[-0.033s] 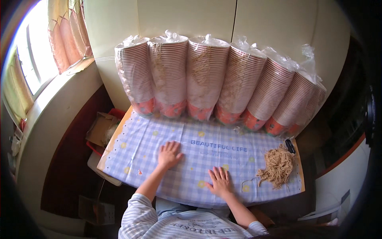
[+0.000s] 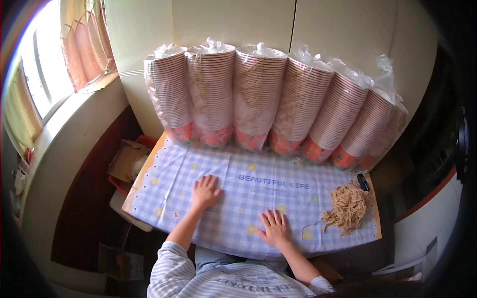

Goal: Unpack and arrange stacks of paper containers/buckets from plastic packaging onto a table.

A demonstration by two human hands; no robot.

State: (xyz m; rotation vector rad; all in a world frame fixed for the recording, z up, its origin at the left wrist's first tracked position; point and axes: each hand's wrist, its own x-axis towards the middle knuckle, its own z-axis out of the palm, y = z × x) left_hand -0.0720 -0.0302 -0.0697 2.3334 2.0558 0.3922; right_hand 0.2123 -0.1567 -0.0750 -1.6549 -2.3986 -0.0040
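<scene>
My left hand (image 2: 206, 191) lies flat on a blue-and-white checked tablecloth (image 2: 223, 218), fingers spread and pointing away from me. Nearer the front edge and further right, my right hand (image 2: 275, 228) rests palm down on the same cloth, its fingers apart. Neither hand holds anything. To the right of my right hand sits a tangled heap of tan string (image 2: 346, 207), one loose strand trailing left. A small black object (image 2: 363, 182) touches its far side; its kind is unclear.
Several tall stacks of paper cups (image 2: 258, 94) in knotted clear plastic bags line the table's far edge, against a pale wall. Left of the table, a cardboard box (image 2: 124, 161) sits in a red container (image 2: 145, 141) below the window. A curtain (image 2: 88, 44) hangs there.
My left hand has slid slightly to the left across the cloth. My right hand, the string and the cup stacks stay where they were.
</scene>
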